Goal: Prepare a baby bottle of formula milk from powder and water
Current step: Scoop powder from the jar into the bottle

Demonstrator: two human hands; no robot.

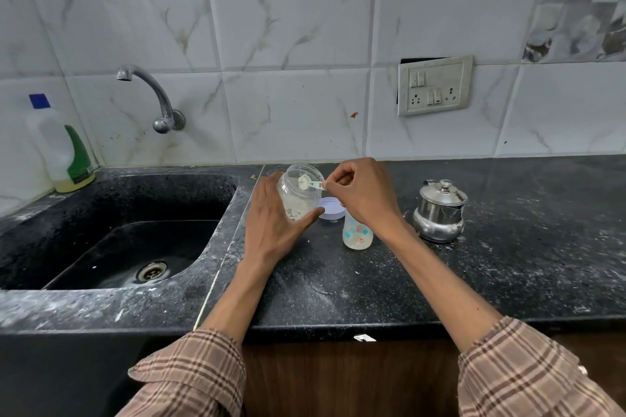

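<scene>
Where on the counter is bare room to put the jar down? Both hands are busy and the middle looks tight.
Bare counter lies in front of the baby bottle, toward the near edge, and a wide stretch right of the steel pot. It is crowded between jar, lid, bottle and pot.

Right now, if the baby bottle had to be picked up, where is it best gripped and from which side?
Probably around its lower body, from the front: the baby bottle stands upright, and the right hand covers its top.
</scene>
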